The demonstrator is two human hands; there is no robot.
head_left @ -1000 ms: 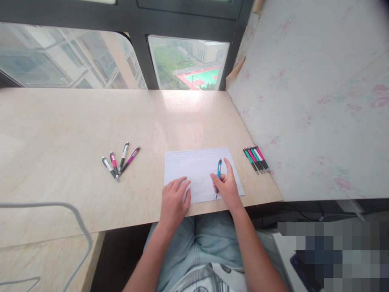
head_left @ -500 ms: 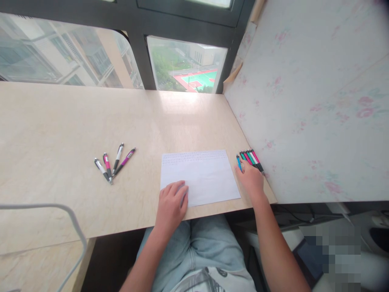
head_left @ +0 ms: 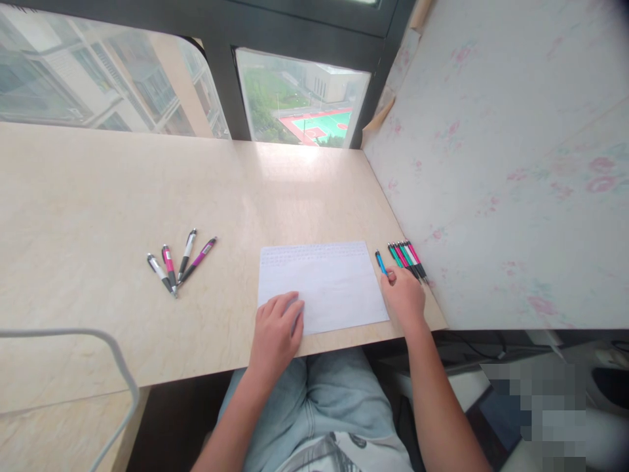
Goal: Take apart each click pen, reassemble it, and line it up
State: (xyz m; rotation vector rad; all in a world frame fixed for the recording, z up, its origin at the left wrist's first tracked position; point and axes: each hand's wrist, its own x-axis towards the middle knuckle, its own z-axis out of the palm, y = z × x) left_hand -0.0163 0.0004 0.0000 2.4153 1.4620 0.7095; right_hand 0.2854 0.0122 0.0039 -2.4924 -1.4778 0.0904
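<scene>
Head view: at the far left a grey cable [head_left: 118, 354] curves over the pale desk [head_left: 98, 223]. To its right four pens lie fanned out, their tips close together: a white pen [head_left: 158, 269], a pink pen [head_left: 168, 262], a second white pen [head_left: 188, 250] and a purple pen [head_left: 200, 257].

Next comes the left hand [head_left: 278, 321], palm down on the lower left corner of the sheet [head_left: 334, 295], its fingers loosely bent, with nothing seen in its grasp. Small handwriting runs along the sheet's top edge; the rest of what shows is blank. Beyond the sheet a window [head_left: 270, 85] looks out on a green and red court [head_left: 319, 126]. Below it are the person's jeans [head_left: 339, 383].

Just past the sheet's right edge is the blue pen [head_left: 380, 261], its upper end pointing toward the window. The right hand [head_left: 403, 295] has thumb and fingers pinched together on its lower part, which they hide.

Beside that hand a row of pens [head_left: 406, 254], green, pink and white, lies side by side near the flowered wall [head_left: 511, 196].
</scene>
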